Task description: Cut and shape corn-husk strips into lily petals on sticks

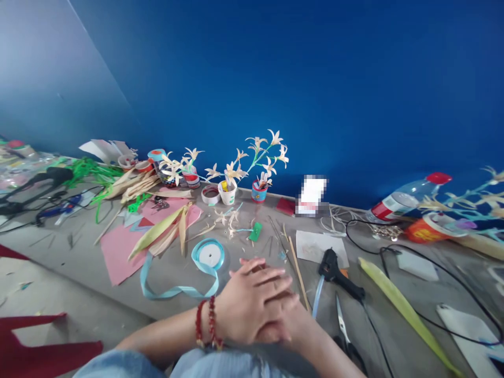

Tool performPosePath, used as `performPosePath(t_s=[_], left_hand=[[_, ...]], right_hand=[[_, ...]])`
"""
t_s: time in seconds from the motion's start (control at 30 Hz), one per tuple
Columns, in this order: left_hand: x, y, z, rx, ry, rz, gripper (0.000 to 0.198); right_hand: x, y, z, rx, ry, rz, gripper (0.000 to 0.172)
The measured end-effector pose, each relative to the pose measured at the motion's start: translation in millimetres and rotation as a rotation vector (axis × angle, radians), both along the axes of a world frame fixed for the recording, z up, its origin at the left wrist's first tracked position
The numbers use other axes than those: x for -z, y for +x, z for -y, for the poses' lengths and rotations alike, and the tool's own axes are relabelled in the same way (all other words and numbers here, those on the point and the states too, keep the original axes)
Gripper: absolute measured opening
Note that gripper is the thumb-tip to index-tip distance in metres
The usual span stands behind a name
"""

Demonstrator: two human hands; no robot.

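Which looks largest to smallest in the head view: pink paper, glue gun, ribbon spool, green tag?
1. pink paper
2. glue gun
3. ribbon spool, close to the gun's size, so unsure
4. green tag

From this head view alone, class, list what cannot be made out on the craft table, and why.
All in the head view:
1. Right hand: mostly covered by the left hand; whether its grip holds anything cannot be told.
2. Card by the wall: pixelated, unreadable.
3. Bottle: label too small to read.
4. White sheet: cut off by the right edge.
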State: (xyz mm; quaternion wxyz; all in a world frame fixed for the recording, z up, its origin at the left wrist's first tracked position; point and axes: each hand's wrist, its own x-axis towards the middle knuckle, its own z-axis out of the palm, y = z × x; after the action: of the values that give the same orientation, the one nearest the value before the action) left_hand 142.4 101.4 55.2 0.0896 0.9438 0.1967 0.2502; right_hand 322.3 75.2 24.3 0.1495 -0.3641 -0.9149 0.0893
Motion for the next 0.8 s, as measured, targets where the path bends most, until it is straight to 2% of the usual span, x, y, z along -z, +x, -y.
performPosePath(t_s=[0.03, 0.13, 0.17, 0.2, 0.23, 0.37, 0.43, 0.5, 0.57, 0.7, 0.77, 0.8], left_hand=[[-0.7, 1.1, -3.5, -0.014, -0.018, -0.018, 0.055], [-3.9, -9.7, -18.3, -0.297, -0.149, 0.01, 0.045], [-5.4, -13.9, -22.4, -0.342, -0.192, 0.069, 0.039], [-7.1, -16.2, -25.1, -0.333, -0.234, 0.143, 0.034], [-8.6, -16.1, -26.1, -0.286, -0.277, 0.21, 0.032], [-10.1, 3.9, -18.0, 0.05, -0.409, 0.315, 0.024], [-7.5, 14.1, -13.6, 0.131, -0.462, 0.374, 0.021], [-4.7, 16.3, -12.9, 0.143, -0.435, 0.464, 0.023], [-2.7, 8.9, -16.8, 0.048, -0.391, 0.549, 0.02], [1.2, -19.5, -32.4, -0.426, -0.485, 0.717, 0.017], [3.9, -28.6, -36.8, -0.539, -0.499, 0.737, 0.015], [5.0, -30.2, -36.8, -0.546, -0.506, 0.708, 0.015]], right_hand=[[-5.3, -0.3, 1.2, -0.02, -0.011, 0.007, 0.04], [-24.2, 4.0, 0.9, -0.116, -0.008, 0.014, 0.028], [-29.1, 5.8, 0.0, -0.138, -0.007, 0.021, 0.029], [-32.3, 7.2, -0.8, -0.155, -0.009, 0.031, 0.03], [-33.7, 7.9, -1.3, -0.149, -0.013, 0.04, 0.03], [-28.4, 6.1, 2.5, -0.092, -0.034, 0.05, 0.027], [-27.2, 6.1, 6.2, -0.121, -0.035, 0.01, 0.027], [-31.2, 8.2, 8.7, -0.177, -0.029, -0.056, 0.03], [-38.9, 11.8, 9.3, -0.213, -0.023, -0.102, 0.029], [-50.8, 18.7, 8.8, -0.239, -0.019, -0.098, 0.024], [-50.4, 19.8, 9.4, -0.236, -0.021, -0.082, 0.025], [-49.1, 19.6, 9.8, -0.236, -0.023, -0.069, 0.026]])
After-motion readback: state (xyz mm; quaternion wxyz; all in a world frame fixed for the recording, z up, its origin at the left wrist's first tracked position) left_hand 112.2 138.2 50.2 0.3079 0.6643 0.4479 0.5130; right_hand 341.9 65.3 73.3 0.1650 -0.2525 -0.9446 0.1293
